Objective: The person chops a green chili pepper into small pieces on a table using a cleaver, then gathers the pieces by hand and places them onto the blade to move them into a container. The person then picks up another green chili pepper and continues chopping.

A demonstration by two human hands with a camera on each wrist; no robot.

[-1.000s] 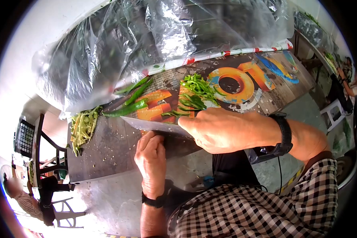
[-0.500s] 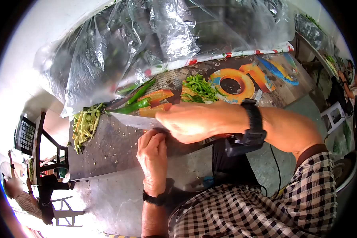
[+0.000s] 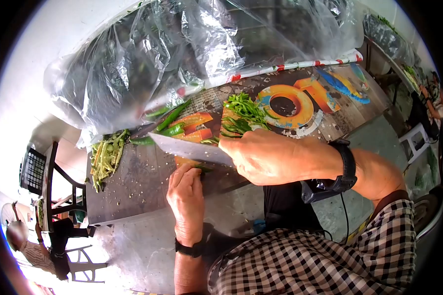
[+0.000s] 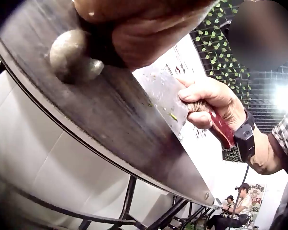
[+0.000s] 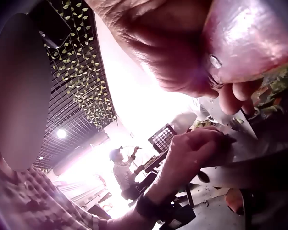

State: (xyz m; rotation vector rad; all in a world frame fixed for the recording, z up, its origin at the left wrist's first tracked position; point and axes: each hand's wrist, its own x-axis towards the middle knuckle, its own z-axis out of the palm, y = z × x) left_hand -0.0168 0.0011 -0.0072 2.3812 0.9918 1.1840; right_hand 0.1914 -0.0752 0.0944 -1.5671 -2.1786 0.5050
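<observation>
My right hand (image 3: 280, 156) grips a cleaver by its red handle (image 4: 220, 127). Its broad, wet blade (image 3: 189, 149) slants over the table, just beyond my left hand's fingertips, and small green bits cling to it. My left hand (image 3: 186, 196) rests at the table's near edge, fingers bent over a green pepper (image 3: 203, 168); only a small part of the pepper shows past the fingertips. Beyond the blade lie whole long green peppers (image 3: 174, 116) and a heap of green pepper strips (image 3: 246, 107). Pale seedy pepper cores (image 3: 106, 153) are piled on the left.
Clear plastic sheeting (image 3: 147, 64) covers a bulky mass along the table's far side. The dark table (image 3: 128, 196) carries painted letters and scattered seeds. Other people work at tables on both sides; a black crate (image 3: 33, 168) stands at far left.
The right hand swung left with the cleaver, then came back right, its blade now angled away from the left fingers. A bit of green pepper now shows there. The left hand has barely moved.
</observation>
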